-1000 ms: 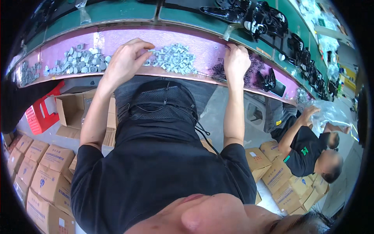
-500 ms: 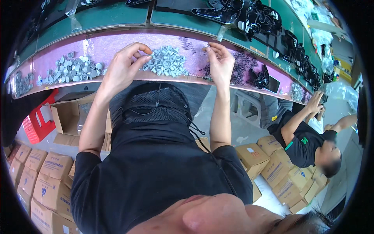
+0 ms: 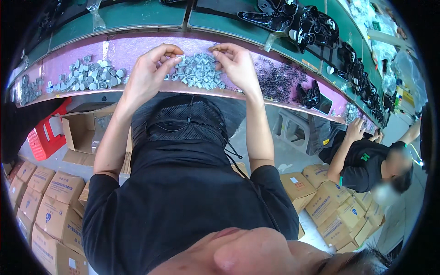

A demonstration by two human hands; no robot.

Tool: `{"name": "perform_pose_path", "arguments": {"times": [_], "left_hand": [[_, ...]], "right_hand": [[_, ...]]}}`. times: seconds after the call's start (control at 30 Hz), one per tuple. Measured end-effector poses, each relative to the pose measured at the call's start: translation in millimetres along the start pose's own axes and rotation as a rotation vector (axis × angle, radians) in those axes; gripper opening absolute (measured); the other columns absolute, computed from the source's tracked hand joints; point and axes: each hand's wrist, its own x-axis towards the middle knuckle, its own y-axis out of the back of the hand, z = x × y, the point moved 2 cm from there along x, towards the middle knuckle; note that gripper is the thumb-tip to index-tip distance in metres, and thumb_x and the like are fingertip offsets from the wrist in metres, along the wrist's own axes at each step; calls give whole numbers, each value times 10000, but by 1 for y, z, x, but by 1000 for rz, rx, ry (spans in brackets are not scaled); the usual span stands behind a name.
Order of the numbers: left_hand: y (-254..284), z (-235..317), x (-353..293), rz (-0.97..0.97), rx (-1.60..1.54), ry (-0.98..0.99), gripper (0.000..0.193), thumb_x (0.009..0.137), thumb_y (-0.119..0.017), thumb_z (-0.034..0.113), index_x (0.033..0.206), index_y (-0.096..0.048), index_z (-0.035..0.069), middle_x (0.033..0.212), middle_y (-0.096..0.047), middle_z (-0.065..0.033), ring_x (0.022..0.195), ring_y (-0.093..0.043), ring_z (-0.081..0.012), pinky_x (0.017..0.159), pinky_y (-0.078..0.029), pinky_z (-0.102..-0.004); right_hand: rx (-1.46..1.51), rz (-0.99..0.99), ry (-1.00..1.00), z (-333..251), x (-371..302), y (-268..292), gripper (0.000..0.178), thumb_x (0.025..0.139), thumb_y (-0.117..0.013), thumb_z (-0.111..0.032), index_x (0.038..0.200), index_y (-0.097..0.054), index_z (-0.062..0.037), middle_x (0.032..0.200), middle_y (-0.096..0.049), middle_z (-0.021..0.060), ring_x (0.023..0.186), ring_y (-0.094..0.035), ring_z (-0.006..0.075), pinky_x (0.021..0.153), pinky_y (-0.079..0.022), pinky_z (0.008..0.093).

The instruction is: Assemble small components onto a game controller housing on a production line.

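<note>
Over the pile of small grey plastic parts (image 3: 199,72), my left hand (image 3: 151,71) pinches one small grey plastic part at its fingertips. My right hand (image 3: 237,65) has thumb and forefinger pressed together over the right side of the same pile. Whatever sits in that pinch is too small to name. Right of my right hand spreads a heap of tiny dark coil-like pieces (image 3: 277,80). To the left of my left hand lies another pile of grey parts with round caps (image 3: 94,75).
Black moulded parts (image 3: 316,27) stand on the green raised surface (image 3: 137,19) beyond the pink bench top (image 3: 128,46). A phone (image 3: 323,104) lies at the bench edge. Cardboard boxes (image 3: 62,188) and a red crate (image 3: 46,137) stand below. A co-worker (image 3: 366,160) works at right.
My right hand has moved left from beside the dark pieces to the grey pile, close to my left hand. My left hand stays nearly in place. The co-worker's arm has lowered towards the bench.
</note>
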Motion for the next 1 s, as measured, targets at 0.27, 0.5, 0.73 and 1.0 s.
{"name": "perform_pose_path", "arguments": {"times": [0.27,0.5,0.73,1.0], "left_hand": [[-2,22,-10,-4,-127,-59,172,964,-732,59,1109,-787,-14,1015,-757,-65,904,-681,-120,811,-541,-268],[-18,28,-8,57,50,-402,143,882,-801,86,1002,-776,13,974,-768,-112,831,-753,-267,724,-597,-342],[-17,21,-10,73,71,-425,141,872,-804,87,992,-777,17,967,-768,-110,834,-757,-255,718,-598,-340],[-13,15,-16,129,155,-437,387,911,-778,67,1295,-728,81,1138,-777,-109,920,-771,-210,783,-635,-320]], "right_hand": [[401,109,81,-17,-32,-4,239,992,-700,-64,1193,-706,64,958,-777,180,701,-754,203,601,-597,296],[806,46,-67,-4,-31,-43,244,1013,-683,-42,1238,-696,52,1019,-774,189,891,-774,232,761,-639,318],[704,84,-33,-9,-32,-55,235,986,-739,-59,1201,-731,36,976,-789,123,880,-752,154,766,-584,248],[472,180,34,-19,-42,-67,308,1089,-621,-219,1216,-758,26,1075,-783,92,971,-708,121,865,-561,269]]}}
